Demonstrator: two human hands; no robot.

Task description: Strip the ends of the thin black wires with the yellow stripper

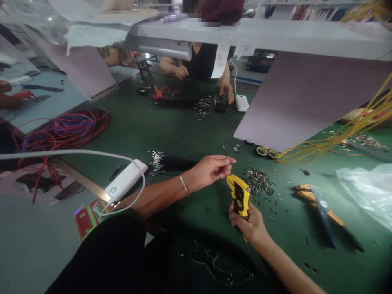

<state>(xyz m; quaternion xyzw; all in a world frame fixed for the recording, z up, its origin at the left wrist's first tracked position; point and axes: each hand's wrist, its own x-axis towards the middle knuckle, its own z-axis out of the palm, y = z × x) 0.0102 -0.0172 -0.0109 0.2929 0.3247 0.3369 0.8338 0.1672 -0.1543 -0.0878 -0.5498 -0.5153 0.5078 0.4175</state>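
My left hand (211, 168) pinches a thin black wire (225, 151) between thumb and fingers, one end standing up above the fingertips. Wrapped round the handles of a yellow and black wire stripper (241, 195) is my right hand (251, 226). The stripper's jaws point up and left, just below the left fingertips; whether they touch the wire I cannot tell. Behind my left wrist lies a bundle of black wires (171, 162) with shiny terminals at its left end. A heap of short dark and metallic scraps (259, 181) is spread right of the stripper.
Orange and blue-black pliers (321, 210) lie at the right, near a plastic bag (370, 192). Tape rolls (267, 152) sit by yellow wires (330, 141). A white power bank (126, 179) with a cable is at left, below coiled red wires (70, 126). Across the table a person's hand (226, 92) touches a dark box.
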